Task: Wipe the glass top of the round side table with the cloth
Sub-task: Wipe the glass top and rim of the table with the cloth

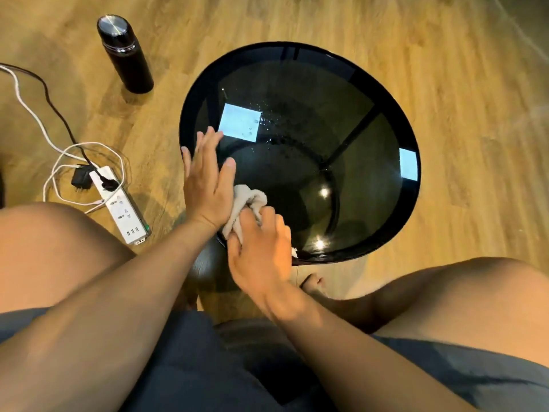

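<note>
The round side table [386, 93] has a dark glass top in a black rim, with water droplets near its left middle. A bunched grey cloth [248, 200] lies on the glass at the near left edge. My right hand [261, 251] presses down on the cloth, its fingers curled over the cloth's near part. My left hand [206, 179] rests flat on the glass at the left rim with straight fingers, just left of the cloth and partly over it.
A black flask [124, 53] stands on the wooden floor to the far left. A white power strip [121, 206] with plugs and looping cables lies left of the table. My bare knees flank the table's near edge.
</note>
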Demonstrator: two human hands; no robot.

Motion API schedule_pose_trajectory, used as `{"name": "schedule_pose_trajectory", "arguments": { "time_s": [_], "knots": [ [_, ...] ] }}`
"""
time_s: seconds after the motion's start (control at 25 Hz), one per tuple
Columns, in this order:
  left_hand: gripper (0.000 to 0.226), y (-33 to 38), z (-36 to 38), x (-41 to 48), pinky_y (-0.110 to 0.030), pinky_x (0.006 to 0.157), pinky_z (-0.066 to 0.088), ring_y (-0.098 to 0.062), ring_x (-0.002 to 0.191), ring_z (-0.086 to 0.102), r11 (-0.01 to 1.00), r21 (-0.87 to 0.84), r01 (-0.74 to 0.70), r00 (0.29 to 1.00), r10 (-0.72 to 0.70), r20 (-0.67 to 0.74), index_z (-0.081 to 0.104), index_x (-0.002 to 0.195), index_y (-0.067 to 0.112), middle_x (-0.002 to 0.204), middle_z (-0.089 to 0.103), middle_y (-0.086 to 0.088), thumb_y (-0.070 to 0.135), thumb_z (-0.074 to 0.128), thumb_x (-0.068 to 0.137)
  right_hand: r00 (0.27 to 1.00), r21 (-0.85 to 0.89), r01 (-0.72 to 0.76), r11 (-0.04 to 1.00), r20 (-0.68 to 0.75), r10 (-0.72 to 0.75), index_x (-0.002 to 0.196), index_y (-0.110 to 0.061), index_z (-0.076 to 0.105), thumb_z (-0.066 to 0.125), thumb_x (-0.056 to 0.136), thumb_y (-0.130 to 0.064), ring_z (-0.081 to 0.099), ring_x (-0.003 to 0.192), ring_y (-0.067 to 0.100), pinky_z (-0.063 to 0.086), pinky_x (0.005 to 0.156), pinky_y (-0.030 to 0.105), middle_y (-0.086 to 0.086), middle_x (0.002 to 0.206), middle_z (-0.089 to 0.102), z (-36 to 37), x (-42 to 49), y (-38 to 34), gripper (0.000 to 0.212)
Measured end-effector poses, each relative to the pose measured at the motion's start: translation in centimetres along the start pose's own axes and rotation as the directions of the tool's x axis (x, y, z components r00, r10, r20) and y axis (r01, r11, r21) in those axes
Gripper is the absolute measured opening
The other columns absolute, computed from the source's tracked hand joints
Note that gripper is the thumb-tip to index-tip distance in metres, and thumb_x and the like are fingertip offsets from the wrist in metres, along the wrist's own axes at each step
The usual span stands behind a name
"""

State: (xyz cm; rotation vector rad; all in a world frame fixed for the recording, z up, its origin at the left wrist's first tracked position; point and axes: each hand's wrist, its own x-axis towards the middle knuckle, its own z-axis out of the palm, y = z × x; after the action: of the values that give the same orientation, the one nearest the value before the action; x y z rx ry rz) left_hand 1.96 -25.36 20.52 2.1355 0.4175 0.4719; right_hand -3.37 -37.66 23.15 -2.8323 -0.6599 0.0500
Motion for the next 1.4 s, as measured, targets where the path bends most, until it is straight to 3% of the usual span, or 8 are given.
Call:
{"name": "schedule_pose_trajectory", "arguments": {
  "time_s": [0.12,0.2,0.44,0.56,0.88,1.08,1.24,1.4],
  "knots": [
    [0.052,0.1,-0.4,1.5,-0.048,0.124,-0.005,-0.025,0.152,0.017,0.999,0.047,0.003,1.0,-0.003,0.001,0.039,0.144,0.012,0.158,0.035,-0.013,0.03,0.03,0.096,0.975,-0.161,0.218,0.963,0.081,-0.208,0.117,-0.015,0.052,0.06,0.081,-0.036,0.056,0.079,0.031,0.033,0.064,0.036,0.012,0.097,0.058,-1.6,-1.2,5.8,0.043],
    [0.055,-0.1,-0.1,1.5,-0.05,0.124,-0.004,-0.026,0.151,0.022,0.977,0.204,-0.067,0.997,0.059,0.047,0.041,0.143,0.011,0.156,0.039,-0.013,0.037,0.028,0.096,0.976,-0.31,0.169,0.936,0.186,-0.115,0.128,-0.011,0.043,0.053,0.081,-0.039,0.057,0.091,0.034,0.038,0.071,0.04,0.014,0.107,0.057,-3.1,-2.2,11.6,0.056],
    [0.056,-0.4,0.0,1.5,-0.048,0.124,-0.002,-0.024,0.15,0.026,0.967,0.249,-0.061,0.997,0.048,0.055,0.041,0.143,0.013,0.155,0.042,-0.01,0.041,0.028,0.096,0.85,-0.386,-0.455,0.803,0.081,0.521,0.137,-0.01,0.028,0.068,0.073,-0.01,0.055,0.092,0.038,0.046,0.085,0.046,0.02,0.123,0.045,-8.1,3.6,25.7,0.076],
    [0.056,-0.6,0.1,1.4,-0.05,0.124,0.001,-0.025,0.149,0.028,0.965,0.251,-0.083,0.996,0.074,0.047,0.042,0.142,0.013,0.154,0.044,-0.009,0.041,0.029,0.096,0.818,-0.149,-0.573,0.806,-0.038,0.575,0.131,-0.007,0.038,0.049,0.086,-0.022,0.056,0.085,0.041,0.047,0.08,0.044,0.025,0.124,0.047,-6.6,5.2,24.4,0.049],
    [0.057,-0.9,-0.1,1.6,-0.047,0.124,0.002,-0.03,0.147,0.031,0.986,0.153,-0.073,0.997,0.074,0.003,0.046,0.14,0.008,0.15,0.048,-0.013,0.039,0.029,0.096,1.0,-0.047,-0.017,0.999,0.017,0.018,0.116,-0.012,0.058,0.06,0.085,-0.034,0.055,0.09,0.03,0.045,0.077,0.042,0.013,0.106,0.056,-0.2,3.4,0.7,0.038],
    [0.057,-0.9,0.1,1.3,-0.047,0.124,0.002,-0.03,0.147,0.031,0.97,0.223,-0.098,0.995,0.094,0.03,0.045,0.141,0.007,0.15,0.047,-0.014,0.038,0.028,0.096,0.972,-0.115,0.236,0.965,0.021,-0.236,0.096,-0.015,0.065,0.072,0.07,-0.035,0.056,0.076,0.031,0.039,0.059,0.037,0.011,0.088,0.057,-1.3,4.8,6.2,0.033],
    [0.058,-1.0,0.1,1.6,-0.047,0.125,0.002,-0.026,0.149,0.028,0.969,0.245,-0.037,0.999,0.035,0.013,0.043,0.143,0.009,0.153,0.044,-0.011,0.041,0.026,0.096,0.977,-0.336,-0.215,0.917,-0.062,0.206,0.129,-0.006,0.049,0.056,0.084,-0.037,0.049,0.106,0.043,0.044,0.08,0.047,0.023,0.118,0.049,-4.6,8.8,22.5,0.055],
    [0.06,-0.9,0.1,1.6,-0.049,0.124,0.003,-0.027,0.149,0.028,0.97,0.24,-0.038,0.999,0.033,0.025,0.043,0.143,0.01,0.153,0.044,-0.01,0.043,0.028,0.096,0.841,-0.203,-0.54,0.817,-0.088,0.534,0.118,0.001,0.049,0.049,0.089,-0.029,0.047,0.114,0.045,0.041,0.089,0.042,0.031,0.121,0.048,-7.6,11.9,30.5,0.042]
  ]
}}
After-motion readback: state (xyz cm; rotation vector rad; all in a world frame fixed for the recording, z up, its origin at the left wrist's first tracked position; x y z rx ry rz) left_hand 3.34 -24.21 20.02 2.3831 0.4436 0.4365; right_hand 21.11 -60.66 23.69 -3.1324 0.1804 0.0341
